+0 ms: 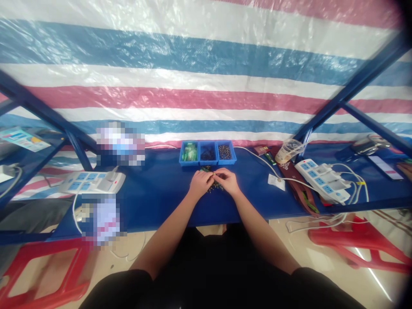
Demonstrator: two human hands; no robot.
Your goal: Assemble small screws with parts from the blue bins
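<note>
My left hand (201,183) and my right hand (228,180) meet over the blue table, fingertips pinched together. Between them shows a tiny brass-coloured part (214,174), too small to name. Something green (205,170) shows by my left fingers; whether I hold it or it lies behind, I cannot tell. Small dark and brassy pieces (218,186) lie in a loose pile under and around my fingers. Just beyond stand three joined blue bins: the left bin (189,162) holds green pieces, the middle bin (208,162) small dark pieces, the right bin (227,162) many small metallic parts.
White power strips lie left (92,182) and right (322,182), with cables trailing. A clear plastic cup (287,151), a brown strap (294,187) and a small white packet (276,182) are to the right. Red stools (363,240) stand below. A person's hand (406,171) shows at the far right.
</note>
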